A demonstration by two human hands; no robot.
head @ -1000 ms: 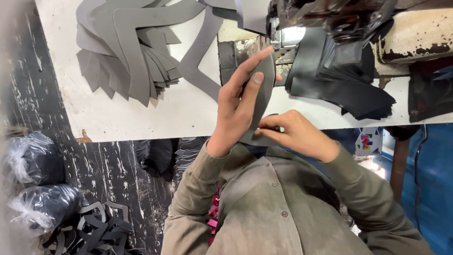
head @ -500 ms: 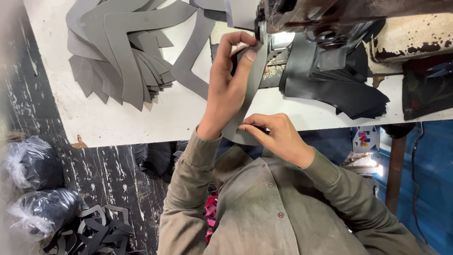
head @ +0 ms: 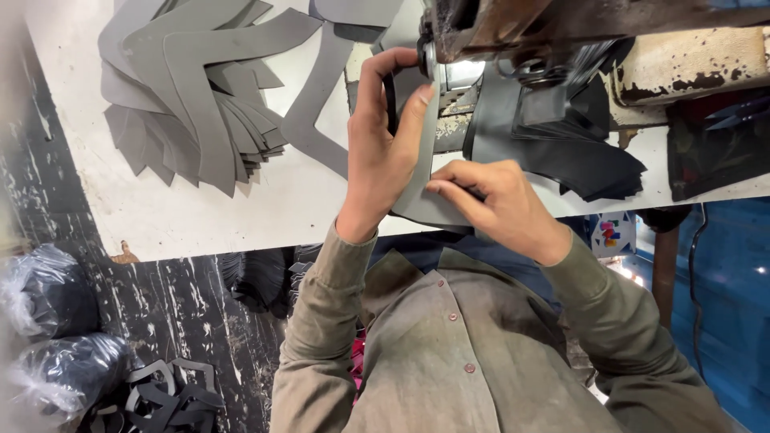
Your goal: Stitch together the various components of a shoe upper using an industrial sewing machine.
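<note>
My left hand (head: 378, 152) grips the upper part of a long curved grey leather piece (head: 421, 196), thumb and fingers pinched on it right beside the worn metal head of a sewing machine (head: 513, 36). The lower end of the same piece lies at the table's front edge, where the fingers of my right hand (head: 501, 204) press on it. The two hands touch. The piece's top end is hidden behind my left hand and the machine.
A fanned stack of grey cut pieces (head: 192, 104) lies on the white table (head: 200, 212) at the left. Black cut pieces (head: 577, 156) are piled under the machine at the right. Plastic bags (head: 48, 293) and black offcuts (head: 168, 393) sit on the floor at lower left.
Both hands have carried the grey piece up to the machine head. My left hand has gone from holding it up in the air to pinching it beside the machine.
</note>
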